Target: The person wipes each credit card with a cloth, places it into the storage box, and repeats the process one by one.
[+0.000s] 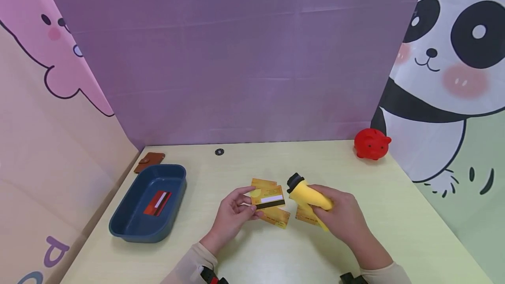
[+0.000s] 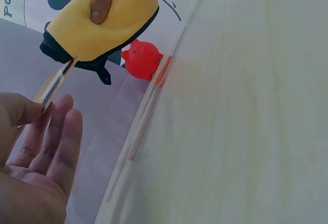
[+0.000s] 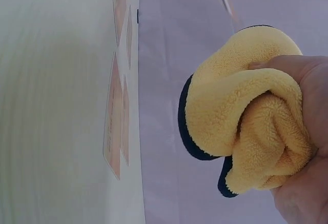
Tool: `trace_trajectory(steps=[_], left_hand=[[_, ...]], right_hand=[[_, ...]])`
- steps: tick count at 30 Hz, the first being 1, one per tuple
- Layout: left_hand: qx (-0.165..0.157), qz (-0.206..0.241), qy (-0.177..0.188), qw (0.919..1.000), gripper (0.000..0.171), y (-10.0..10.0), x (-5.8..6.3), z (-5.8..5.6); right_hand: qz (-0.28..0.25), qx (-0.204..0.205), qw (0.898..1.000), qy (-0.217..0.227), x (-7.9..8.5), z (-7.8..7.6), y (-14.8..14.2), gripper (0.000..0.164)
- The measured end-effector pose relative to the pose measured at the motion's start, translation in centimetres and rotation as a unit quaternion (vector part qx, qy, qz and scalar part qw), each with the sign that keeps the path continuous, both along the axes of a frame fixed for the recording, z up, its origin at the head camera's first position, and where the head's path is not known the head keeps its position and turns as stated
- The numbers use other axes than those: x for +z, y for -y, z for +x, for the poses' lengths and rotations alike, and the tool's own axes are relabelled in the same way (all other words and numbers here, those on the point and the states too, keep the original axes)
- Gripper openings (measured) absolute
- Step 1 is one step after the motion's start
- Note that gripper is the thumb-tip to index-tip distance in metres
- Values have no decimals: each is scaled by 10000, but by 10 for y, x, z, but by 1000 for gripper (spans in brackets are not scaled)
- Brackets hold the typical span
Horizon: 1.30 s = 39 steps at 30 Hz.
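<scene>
My left hand [image 1: 232, 216] pinches a gold bank card [image 1: 268, 197] by its edge, between thumb and fingers. The card's white strip and dark magnetic stripe show in the head view. My right hand [image 1: 342, 214] grips a bunched yellow cloth [image 1: 311, 197] with black edging, to the right of that card. In the left wrist view the cloth [image 2: 110, 21] hangs close to the card's far end [image 2: 66, 69]. Fluffy folds of the cloth [image 3: 225, 106] fill the right palm. Below the hands, more gold cards [image 1: 278, 217] lie on the table, partly hidden by the held card and the cloth.
A blue tray [image 1: 115, 227] on the left holds a red card [image 1: 158, 203]. Behind it lies a brown wallet [image 1: 150, 160]. A small black disc [image 1: 219, 152] is near the table's back edge, and a red piggy bank [image 1: 371, 144] stands at the back right corner.
</scene>
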<state>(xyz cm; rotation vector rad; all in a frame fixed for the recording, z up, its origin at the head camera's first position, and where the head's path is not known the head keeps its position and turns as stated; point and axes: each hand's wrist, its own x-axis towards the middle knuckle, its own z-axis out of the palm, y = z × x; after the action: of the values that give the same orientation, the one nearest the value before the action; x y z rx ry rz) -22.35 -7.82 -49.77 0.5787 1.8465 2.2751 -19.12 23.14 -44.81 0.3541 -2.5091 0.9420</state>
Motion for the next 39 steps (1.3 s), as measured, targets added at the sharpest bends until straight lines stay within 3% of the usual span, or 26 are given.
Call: trace_trajectory(steps=[9,15,24,32,39], left_hand=[[594,-642,-469,9951,49,6,5,-3],[905,-378,-499,9939,43,14,13,-8],[1877,25,-292,9818,29,40,39,-7],[2164,246,-479,9748,30,68,51,-9],[2597,340,-461,9640,31,93,61,-9]], right_hand=[[57,-127,9999,102,5,0,-8,46],[64,-285,9995,111,11,0,-16,46],[252,-535,9982,78,12,0,-29,45],[291,-668,9973,-58,12,0,-45,47],[197,-908,9951,329,12,-1,-60,49]])
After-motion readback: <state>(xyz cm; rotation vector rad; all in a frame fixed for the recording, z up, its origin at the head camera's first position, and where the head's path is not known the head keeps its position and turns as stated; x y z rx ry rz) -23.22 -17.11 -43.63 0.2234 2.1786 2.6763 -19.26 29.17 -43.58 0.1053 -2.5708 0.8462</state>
